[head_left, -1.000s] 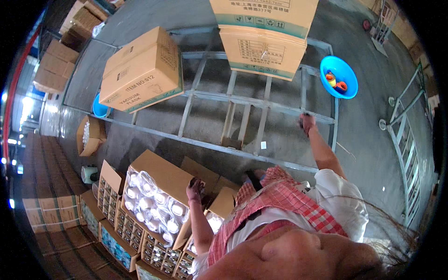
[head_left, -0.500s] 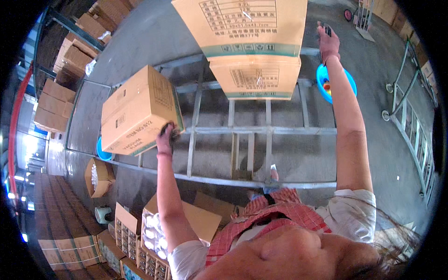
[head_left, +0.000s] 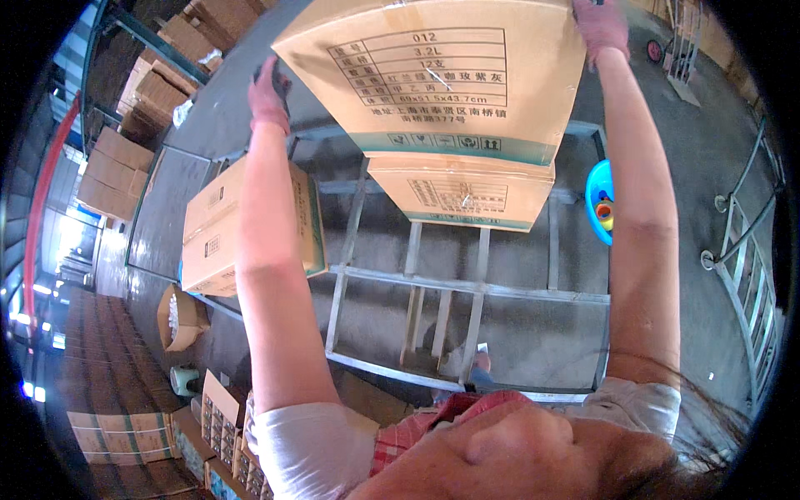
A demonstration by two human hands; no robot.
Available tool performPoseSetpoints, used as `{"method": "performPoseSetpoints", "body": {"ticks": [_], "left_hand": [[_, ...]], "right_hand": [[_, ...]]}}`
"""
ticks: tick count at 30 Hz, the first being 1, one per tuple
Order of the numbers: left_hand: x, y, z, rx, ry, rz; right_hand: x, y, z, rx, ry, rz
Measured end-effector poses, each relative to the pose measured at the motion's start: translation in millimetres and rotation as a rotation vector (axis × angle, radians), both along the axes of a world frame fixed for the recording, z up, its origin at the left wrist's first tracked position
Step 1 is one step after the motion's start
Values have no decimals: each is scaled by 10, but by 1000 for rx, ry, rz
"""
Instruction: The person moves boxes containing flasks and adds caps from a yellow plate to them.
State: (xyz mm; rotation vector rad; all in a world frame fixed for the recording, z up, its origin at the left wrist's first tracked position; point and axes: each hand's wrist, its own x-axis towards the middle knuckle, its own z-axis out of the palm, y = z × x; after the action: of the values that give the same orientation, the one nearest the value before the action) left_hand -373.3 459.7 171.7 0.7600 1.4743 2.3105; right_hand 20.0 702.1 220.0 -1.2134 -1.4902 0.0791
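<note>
A large cardboard carton (head_left: pixel 421 71) with dark print and a green band stands stacked on another carton (head_left: pixel 467 190), which rests on a metal frame (head_left: pixel 475 287). My gloved left hand (head_left: pixel 268 98) is raised beside the upper carton's left edge, fingers stretched and holding nothing; a small gap shows between them. My gloved right hand (head_left: pixel 602 32) lies at that carton's upper right edge, its fingers partly cut off by the picture's edge. It looks open, and whether it presses on the cardboard is unclear. Behind my left forearm sits another carton (head_left: pixel 215 221), partly hidden, on the frame's left.
A blue basin (head_left: pixel 597 200) with small colourful things stands right of the frame. Farther right are a metal rack with wheels (head_left: pixel 742 275) and a hand truck (head_left: pixel 685 50). Stacked cartons (head_left: pixel 117 171) line the left; an open carton (head_left: pixel 182 317) stands at lower left.
My left hand has left the left carton and risen toward the upper stacked carton. My right hand has moved up to that carton's edge. The view has shifted, with the stack appearing lower and larger.
</note>
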Motion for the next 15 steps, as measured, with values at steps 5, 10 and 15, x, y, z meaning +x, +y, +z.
{"method": "performPoseSetpoints", "body": {"ticks": [5,10,15], "left_hand": [[-818,333,282,58,1,82],[-344,722,369,65,30,5],[219,598,429,-52,-10,116]], "right_hand": [[-170,-108,56,66,-45,-14],[215,618,0,66,-451,-103],[316,656,-105,57,105,203]]}}
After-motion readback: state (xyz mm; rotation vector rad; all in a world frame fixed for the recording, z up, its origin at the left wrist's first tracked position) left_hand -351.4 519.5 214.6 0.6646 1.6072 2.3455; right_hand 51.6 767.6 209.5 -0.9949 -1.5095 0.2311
